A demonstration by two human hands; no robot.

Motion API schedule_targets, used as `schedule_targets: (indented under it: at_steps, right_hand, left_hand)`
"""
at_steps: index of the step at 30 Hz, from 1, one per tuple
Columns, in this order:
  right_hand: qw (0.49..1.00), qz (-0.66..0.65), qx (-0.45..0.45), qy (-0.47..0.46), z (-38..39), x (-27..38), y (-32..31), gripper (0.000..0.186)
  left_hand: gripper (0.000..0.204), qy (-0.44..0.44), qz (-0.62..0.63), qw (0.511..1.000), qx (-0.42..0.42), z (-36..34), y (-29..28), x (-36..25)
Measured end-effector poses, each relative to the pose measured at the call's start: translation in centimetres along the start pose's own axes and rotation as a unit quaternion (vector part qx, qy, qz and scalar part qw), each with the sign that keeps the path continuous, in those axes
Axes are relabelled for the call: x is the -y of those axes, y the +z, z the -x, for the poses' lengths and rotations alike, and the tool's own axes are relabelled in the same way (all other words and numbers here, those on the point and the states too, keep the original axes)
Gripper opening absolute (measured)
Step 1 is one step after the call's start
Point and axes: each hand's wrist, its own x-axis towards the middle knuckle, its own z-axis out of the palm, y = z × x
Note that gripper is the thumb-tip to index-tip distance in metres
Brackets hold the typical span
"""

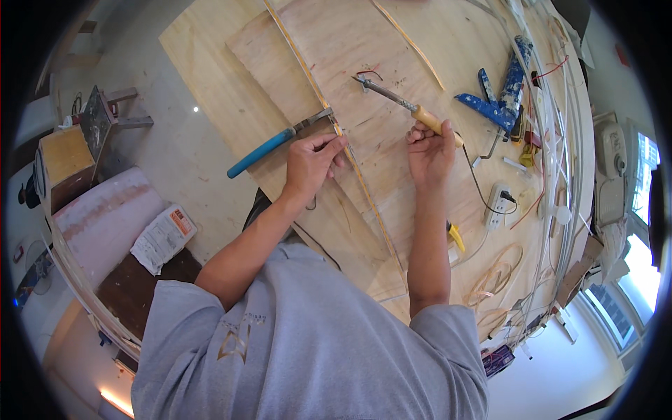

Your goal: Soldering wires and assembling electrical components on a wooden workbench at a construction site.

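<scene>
My right hand (430, 157) grips the wooden handle of a soldering iron (400, 100). The iron's metal tip points up and left, over a small stand with a short red wire (369, 73) beside it. My left hand (313, 164) is closed in a pinch at the edge of a long, narrow orange LED strip (364, 183), which runs diagonally across the plywood. Just above those fingers, the metal head of a blue-handled hammer (262, 152) lies across the strip. What exactly sits between the left fingertips is too small to make out.
On the right lie a blue, paint-spattered caulking gun (500, 101), a white power strip (498, 205), a yellow-handled tool (456, 236) and coiled strip (498, 276). Long pale trims (565, 140) line the right side. Another strip piece (413, 46) lies at the far side. The iron's cord (474, 178) trails right.
</scene>
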Motion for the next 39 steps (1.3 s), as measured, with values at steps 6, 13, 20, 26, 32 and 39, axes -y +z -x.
schedule_targets:
  at_steps: [6,13,20,26,32,39]
  right_hand:
    - [0.997,-0.07,0.0,0.018,1.0,-1.8,1.3,0.041]
    - [0.996,-0.079,-0.005,0.029,1.8,-3.1,1.6,0.041]
    - [0.997,-0.07,0.012,0.006,1.5,-1.5,0.6,0.04]
    - [0.996,-0.066,0.02,-0.049,2.2,2.0,1.1,0.041]
    - [0.988,-0.113,0.041,-0.099,3.8,4.9,1.2,0.042]
    - [0.984,-0.137,0.068,-0.088,5.5,4.5,-1.1,0.043]
  left_hand:
    - [0.018,0.043,0.016,0.998,-0.038,-0.2,0.3,0.5]
    - [0.019,0.053,0.002,0.998,-0.027,-0.2,0.2,0.4]
    - [0.02,0.067,0.0,0.998,-0.005,0.3,0.0,0.2]
    - [0.021,0.053,0.008,0.998,0.03,0.6,-0.2,0.0]
    - [0.021,0.071,-0.02,0.996,0.051,1.1,-0.7,-0.2]
    - [0.021,0.102,-0.051,0.992,0.058,1.7,0.3,-0.6]
